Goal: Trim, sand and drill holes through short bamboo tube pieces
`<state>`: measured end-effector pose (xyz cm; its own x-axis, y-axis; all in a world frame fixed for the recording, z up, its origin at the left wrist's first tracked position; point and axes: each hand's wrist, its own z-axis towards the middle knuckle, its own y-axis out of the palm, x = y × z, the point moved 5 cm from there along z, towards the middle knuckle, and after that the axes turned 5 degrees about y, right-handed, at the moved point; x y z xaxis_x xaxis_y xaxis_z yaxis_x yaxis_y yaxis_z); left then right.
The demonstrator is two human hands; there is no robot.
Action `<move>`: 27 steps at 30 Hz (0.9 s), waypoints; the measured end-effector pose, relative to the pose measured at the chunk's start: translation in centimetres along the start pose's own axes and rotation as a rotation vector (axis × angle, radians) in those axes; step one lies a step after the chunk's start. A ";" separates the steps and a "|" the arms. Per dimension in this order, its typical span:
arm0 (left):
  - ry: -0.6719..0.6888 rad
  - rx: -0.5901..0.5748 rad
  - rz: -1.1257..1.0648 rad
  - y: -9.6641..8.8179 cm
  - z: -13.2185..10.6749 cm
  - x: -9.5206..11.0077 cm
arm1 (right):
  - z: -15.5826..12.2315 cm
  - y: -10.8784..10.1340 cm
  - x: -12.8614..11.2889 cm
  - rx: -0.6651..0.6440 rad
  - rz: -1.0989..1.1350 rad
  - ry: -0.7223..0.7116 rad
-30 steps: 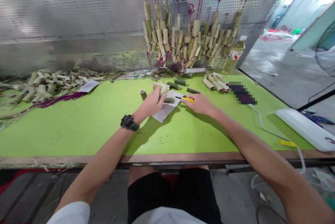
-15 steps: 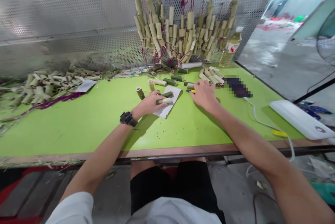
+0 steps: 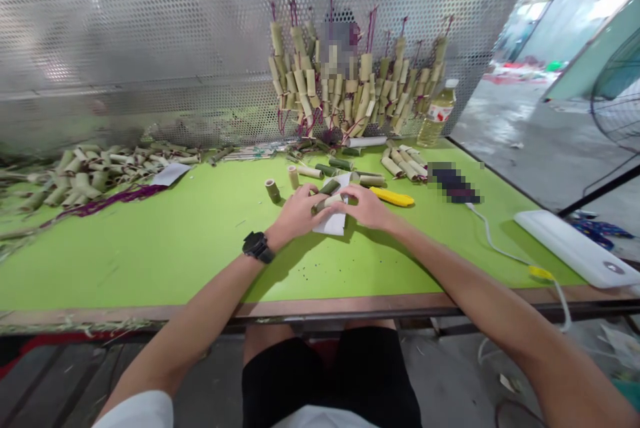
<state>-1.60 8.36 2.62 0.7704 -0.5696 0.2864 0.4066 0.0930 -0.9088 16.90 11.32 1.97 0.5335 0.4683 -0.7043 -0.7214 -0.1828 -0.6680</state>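
My left hand and my right hand meet over a white sheet of paper on the green table. Both are closed on a short bamboo tube, pale with a green side, held lying across between them. A second greenish tube lies just behind it on the paper. A yellow knife rests on the table to the right of my right hand, untouched. A black watch is on my left wrist.
Two short tubes stand left of the paper. Loose tubes lie at the back right beside a dark phone with a white cable. Tube bundles hang on the perforated wall, by an oil bottle. Another pile lies left. A white device sits right.
My right hand has set down the yellow knife and come left to join my left hand on the bamboo tube. The left hand has stayed over the paper.
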 end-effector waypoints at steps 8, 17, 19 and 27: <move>-0.144 -0.100 0.319 -0.7 -0.9 0.0 | 0.3 -1.3 2.1 -0.202 -0.171 0.145; 0.192 -0.309 0.063 0.9 0.5 2.0 | -0.4 -2.7 2.0 -0.552 -0.138 0.138; 0.231 -0.344 0.040 1.3 0.5 2.1 | -0.3 -3.3 2.4 -0.552 -0.116 0.155; 0.132 -0.350 -0.036 0.9 -0.3 1.5 | 0.2 -4.4 2.9 -0.306 -0.094 0.125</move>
<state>-0.24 7.39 2.19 0.6794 -0.6698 0.2997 0.2225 -0.2010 -0.9540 21.51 13.65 2.92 0.6551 0.3894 -0.6475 -0.5103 -0.4039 -0.7592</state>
